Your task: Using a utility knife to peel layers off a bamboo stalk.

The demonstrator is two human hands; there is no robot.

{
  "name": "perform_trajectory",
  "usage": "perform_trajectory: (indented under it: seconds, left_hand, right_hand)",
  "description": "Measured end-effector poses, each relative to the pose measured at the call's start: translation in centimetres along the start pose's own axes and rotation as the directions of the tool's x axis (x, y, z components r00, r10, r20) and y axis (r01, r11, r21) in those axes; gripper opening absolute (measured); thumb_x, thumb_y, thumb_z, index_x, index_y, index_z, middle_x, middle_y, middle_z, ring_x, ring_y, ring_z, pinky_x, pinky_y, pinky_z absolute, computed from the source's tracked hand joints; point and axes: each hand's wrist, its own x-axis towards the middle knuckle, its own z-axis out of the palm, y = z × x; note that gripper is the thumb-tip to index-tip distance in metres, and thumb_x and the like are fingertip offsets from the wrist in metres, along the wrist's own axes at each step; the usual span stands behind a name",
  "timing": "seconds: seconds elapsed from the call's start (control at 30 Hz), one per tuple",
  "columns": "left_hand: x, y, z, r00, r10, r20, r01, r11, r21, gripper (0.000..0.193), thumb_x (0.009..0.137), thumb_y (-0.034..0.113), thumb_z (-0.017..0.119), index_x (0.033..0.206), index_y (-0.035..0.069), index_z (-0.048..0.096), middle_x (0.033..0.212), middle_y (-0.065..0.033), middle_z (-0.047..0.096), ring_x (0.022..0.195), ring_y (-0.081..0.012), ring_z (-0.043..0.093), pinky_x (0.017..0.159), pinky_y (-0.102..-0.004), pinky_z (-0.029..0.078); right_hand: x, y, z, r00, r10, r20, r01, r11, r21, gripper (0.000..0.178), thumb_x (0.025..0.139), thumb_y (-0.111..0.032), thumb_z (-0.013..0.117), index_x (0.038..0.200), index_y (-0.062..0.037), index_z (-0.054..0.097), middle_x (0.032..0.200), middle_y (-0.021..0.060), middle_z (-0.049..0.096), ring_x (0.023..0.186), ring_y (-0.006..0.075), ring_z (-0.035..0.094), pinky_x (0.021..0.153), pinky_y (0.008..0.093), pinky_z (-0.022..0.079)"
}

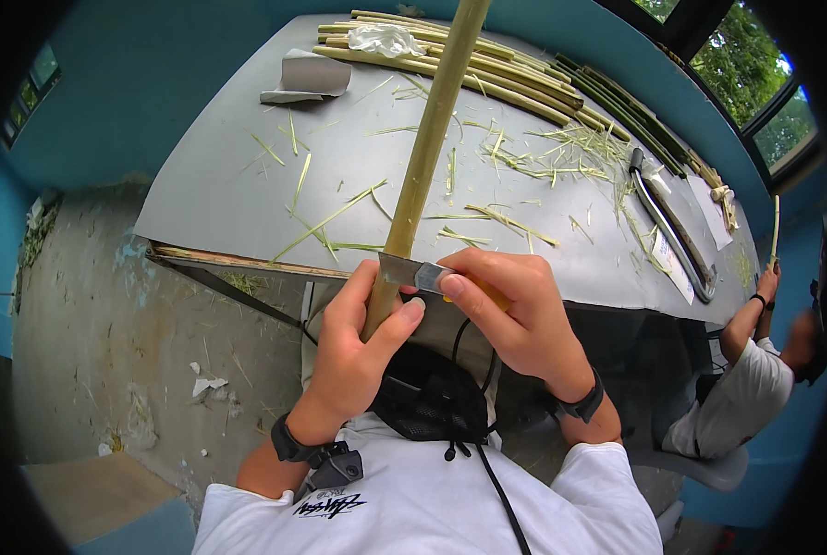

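Observation:
A long, pale yellow-green bamboo pole (434,139) slants up from my lap across the grey tabletop. Near its lower end, the fingers and thumb of my left hand (344,356) are wrapped round it. My right hand (524,310) grips a utility knife (430,277) with a yellow handle, partly hidden by the fingers. Its broad metal blade lies across the bamboo, touching it just above my left hand. Thin green bamboo shavings (339,222) are scattered on the table on both sides of the pole.
More bamboo poles (524,91) lie along the table's far side, with crumpled clear plastic (383,40) on top. A curled grey sheet (316,76) rests at far left. On the right lies a bow saw (652,205). Beyond it, another person (741,398) sits holding a thin stick.

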Motion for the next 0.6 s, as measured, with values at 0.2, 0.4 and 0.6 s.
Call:
perform_trajectory:
  seconds: [0.2,0.4,0.6]
  left_hand:
    - [-0.2,-0.3,-0.3,0.996,0.087,-0.022,-0.082,0.982,0.169,0.021,0.094,0.019,0.07,0.1,0.004,0.055,0.066,0.0055,0.042,0.062,-0.0041,0.037,0.057,-0.0235,0.032]
    - [-0.7,-0.2,-0.4,0.992,0.124,0.007,-0.119,0.933,0.341,0.023,0.092,0.018,0.071,0.095,0.003,0.054,0.058,0.004,0.035,0.054,-0.0061,0.033,0.054,-0.0251,0.031]
    - [-1.8,-0.7,-1.3,0.99,0.024,0.142,-0.066,0.952,0.299,0.021,0.095,0.019,0.068,0.098,0.003,0.056,0.067,0.0035,0.044,0.06,-0.0061,0.036,0.055,-0.0253,0.032]
  right_hand:
    - [0.7,-0.3,-0.7,0.997,0.073,-0.001,-0.073,0.997,0.007,0.015,0.097,-0.018,0.066,0.097,-0.0035,0.07,0.07,0.0126,0.063,0.057,0.0277,0.059,0.054,0.0337,0.045]
    - [1.0,0.6,-2.3,0.988,0.105,-0.111,-0.098,0.993,0.064,0.02,0.1,-0.02,0.065,0.098,-0.0009,0.071,0.063,0.0058,0.057,0.054,0.0163,0.054,0.052,0.0307,0.04]
    - [1.7,3.6,-8.7,0.824,0.146,-0.547,-0.036,0.978,0.206,0.033,0.108,-0.024,0.053,0.104,0.0015,0.073,0.061,-0.005,0.046,0.051,0.0017,0.039,0.046,0.0202,0.029]
